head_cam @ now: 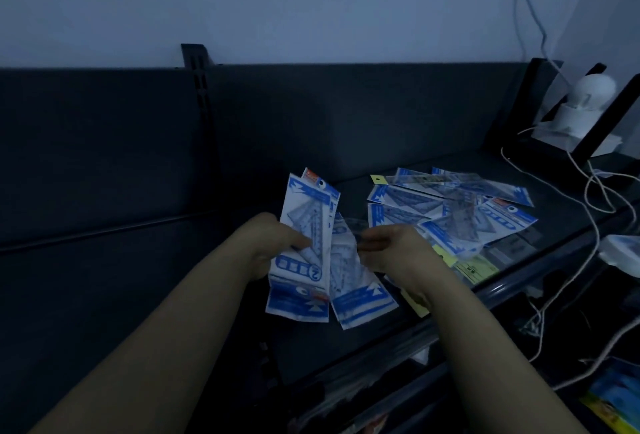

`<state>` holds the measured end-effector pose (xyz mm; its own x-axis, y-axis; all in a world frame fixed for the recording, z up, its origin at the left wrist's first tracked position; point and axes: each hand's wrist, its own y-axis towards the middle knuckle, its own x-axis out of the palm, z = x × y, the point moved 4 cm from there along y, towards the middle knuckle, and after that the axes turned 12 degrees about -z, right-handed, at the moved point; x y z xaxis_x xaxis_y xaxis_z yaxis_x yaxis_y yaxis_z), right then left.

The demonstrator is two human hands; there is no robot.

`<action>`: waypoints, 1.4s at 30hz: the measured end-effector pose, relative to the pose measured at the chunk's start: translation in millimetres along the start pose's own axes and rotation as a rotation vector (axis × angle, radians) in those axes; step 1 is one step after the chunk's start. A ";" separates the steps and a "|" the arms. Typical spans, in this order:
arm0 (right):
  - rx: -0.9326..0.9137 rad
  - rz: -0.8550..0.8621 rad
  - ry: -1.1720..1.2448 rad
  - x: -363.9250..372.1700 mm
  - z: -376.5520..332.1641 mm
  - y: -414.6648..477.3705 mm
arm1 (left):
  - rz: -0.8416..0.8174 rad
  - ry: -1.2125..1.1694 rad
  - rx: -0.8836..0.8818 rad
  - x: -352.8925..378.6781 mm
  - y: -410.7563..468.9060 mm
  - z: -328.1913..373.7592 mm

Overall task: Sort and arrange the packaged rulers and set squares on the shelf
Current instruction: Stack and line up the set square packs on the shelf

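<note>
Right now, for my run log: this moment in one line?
left hand: grips fanned set-square packets | right hand: at fan, grip unclear | pile: loose on shelf

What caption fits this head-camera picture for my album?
Left hand and right hand hold blue-and-white packets over a dark shelf; a loose pile lies beside.

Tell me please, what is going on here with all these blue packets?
A person is sorting packaged set squares at a dark shelf. The left hand grips a fanned bunch of packets. The right hand is at the right edge of that bunch; the dim picture does not show whether it pinches one. A loose pile of more packets lies scattered on the shelf, further right.
</note>
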<state>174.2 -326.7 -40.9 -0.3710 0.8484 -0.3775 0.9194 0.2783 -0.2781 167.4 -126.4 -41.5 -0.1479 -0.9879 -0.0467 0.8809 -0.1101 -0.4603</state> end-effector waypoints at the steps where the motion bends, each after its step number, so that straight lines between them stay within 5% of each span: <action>1: -0.007 -0.003 0.038 1.6 0.8 -0.7 | 0.000 -0.022 -0.002 1.6 0.1 -1.9; 14: -0.171 -0.026 0.064 18.7 -4.8 1.2 | -0.004 -0.209 0.131 -2.6 -14.2 -0.8; 18: -0.100 -0.001 -0.088 16.2 -12.5 3.7 | 0.095 -0.142 0.095 -22.6 -18.7 -7.9; 23: 0.007 -0.084 0.068 24.7 -5.9 1.9 | 0.087 -0.125 0.037 -21.5 -22.3 -15.9; 36: -0.161 -0.101 0.186 37.7 -16.4 -4.2 | 0.017 -0.263 0.195 -20.0 -34.1 -15.6; 42: -0.379 -0.132 0.193 65.0 -60.7 1.5 | 0.229 -0.285 0.366 -62.9 -57.8 -11.6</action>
<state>159.4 -243.8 -12.2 -0.4902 0.8531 -0.1787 0.8622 0.5046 0.0442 120.5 -56.7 -22.3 0.1507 -0.9761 0.1566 0.9835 0.1320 -0.1238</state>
